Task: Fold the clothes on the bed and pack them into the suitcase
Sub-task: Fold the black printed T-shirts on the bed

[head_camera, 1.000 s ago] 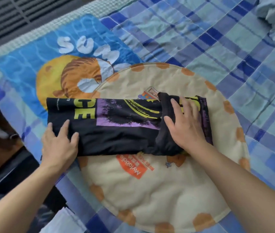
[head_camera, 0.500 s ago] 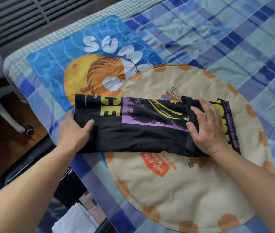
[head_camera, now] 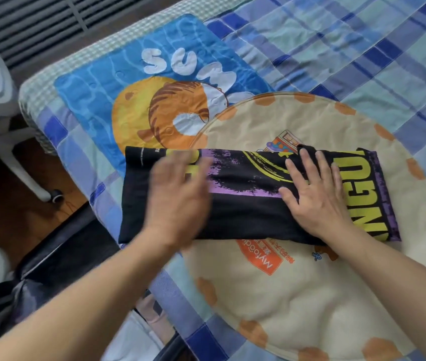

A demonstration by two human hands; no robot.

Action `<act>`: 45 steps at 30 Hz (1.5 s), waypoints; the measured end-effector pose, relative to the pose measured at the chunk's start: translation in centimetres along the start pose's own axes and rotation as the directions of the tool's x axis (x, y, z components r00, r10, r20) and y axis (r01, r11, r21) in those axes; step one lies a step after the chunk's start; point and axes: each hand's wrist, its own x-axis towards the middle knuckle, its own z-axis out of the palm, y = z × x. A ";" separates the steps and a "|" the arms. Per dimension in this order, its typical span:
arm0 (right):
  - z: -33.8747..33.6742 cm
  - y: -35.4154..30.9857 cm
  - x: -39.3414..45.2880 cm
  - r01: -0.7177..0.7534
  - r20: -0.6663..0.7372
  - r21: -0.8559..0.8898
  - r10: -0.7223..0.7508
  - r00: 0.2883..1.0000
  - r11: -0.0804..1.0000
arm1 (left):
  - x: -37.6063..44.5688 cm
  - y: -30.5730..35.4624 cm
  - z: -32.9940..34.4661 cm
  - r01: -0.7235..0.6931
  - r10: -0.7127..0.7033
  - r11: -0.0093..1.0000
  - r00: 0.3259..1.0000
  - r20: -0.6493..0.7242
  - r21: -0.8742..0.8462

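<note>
Fingers of right hand straight and spread, palm flat, pressing down on black T-shirt toward its right part; nothing gripped. Fingers of left hand smeared by motion blur over the left-centre of the same shirt; seemingly extended and loose, with no fabric visibly pinched, though contact with the cloth not possible to tell.

Black T-shirt folded into a long narrow band, lying crosswise on the bed, yellow lettering and a purple print panel facing up. Right two-thirds resting on round beige mat with orange spots along its rim and an orange label just below the shirt's near edge. Left end lying over the lower edge of blue summer mat, printed with white letters and an orange striped cat in a yellow ring. Round mat overlapping the blue one at its right corner.

Both mats spread on blue plaid bedsheet, covering the bed.

Off the bed's left edge: part of white office chair on a wooden floor. At lower left, beside the bed's near edge, dark open suitcase, contents unclear.
</note>
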 end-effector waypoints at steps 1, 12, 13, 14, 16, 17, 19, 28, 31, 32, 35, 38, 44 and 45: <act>0.2 -1.0 0.1 -0.007 -0.014 0.035 0.007 1.000 0.999 | 0.1 3.2 1.0 -0.126 0.129 0.991 0.988 0.083 -0.043; 2.4 -2.6 -0.3 -0.145 0.002 0.042 0.145 0.989 0.989 | -0.2 -9.4 3.1 0.412 -0.479 0.877 0.768 0.425 0.245; 2.0 -3.0 -0.3 -0.113 -0.015 0.027 0.113 0.993 0.993 | -0.3 -10.5 2.0 0.493 -0.556 0.831 0.711 0.430 0.258; 1.8 -3.5 -0.5 -0.058 -0.020 0.016 0.058 0.998 0.998 | -0.3 -10.8 1.2 0.561 -0.616 0.786 0.673 0.410 0.260; 2.1 -4.5 -0.7 0.047 0.001 0.006 -0.047 0.999 0.999 | -0.4 -9.8 0.2 0.663 -0.689 0.719 0.637 0.345 0.211; 2.5 -4.9 -0.8 0.068 0.034 0.010 -0.068 0.997 0.998 | -0.5 -8.9 -0.1 0.720 -0.720 0.677 0.602 0.346 0.154; 3.0 -5.1 -0.7 0.054 0.090 0.022 -0.056 0.994 0.998 | -1.1 -7.9 0.0 0.834 -0.781 0.550 0.496 0.379 0.044; -3.6 -2.3 -1.1 -0.114 0.110 0.554 0.064 0.992 0.825 | 4.6 -2.9 -8.1 0.861 -0.727 0.369 0.502 0.469 -0.350; -5.1 1.1 -1.9 -0.197 0.020 0.611 0.234 0.972 0.767 | 5.9 5.0 -8.0 0.637 -0.519 0.688 0.767 0.378 -0.349; -5.0 2.3 -2.2 -0.219 0.011 0.612 0.268 0.963 0.760 | 6.1 7.9 -6.7 0.567 -0.430 0.751 0.809 0.401 -0.339; -3.9 4.6 -2.8 -0.264 0.051 0.545 0.283 0.958 0.796 | 5.5 15.4 -0.7 0.396 -0.205 0.885 0.804 0.558 -0.244; -2.6 5.5 -4.1 -0.240 0.092 0.441 0.222 0.971 0.865 | 4.1 19.8 4.6 0.301 -0.129 0.945 0.702 0.700 -0.128; -1.9 8.8 -5.6 -0.317 -0.017 0.357 0.345 0.938 0.879 | 2.8 18.7 4.7 0.183 -0.095 0.970 0.890 0.445 -0.160; -2.0 9.5 -5.6 -0.387 0.008 0.354 0.411 0.911 0.851 | 2.4 18.0 4.5 0.068 -0.032 0.993 0.940 0.340 -0.093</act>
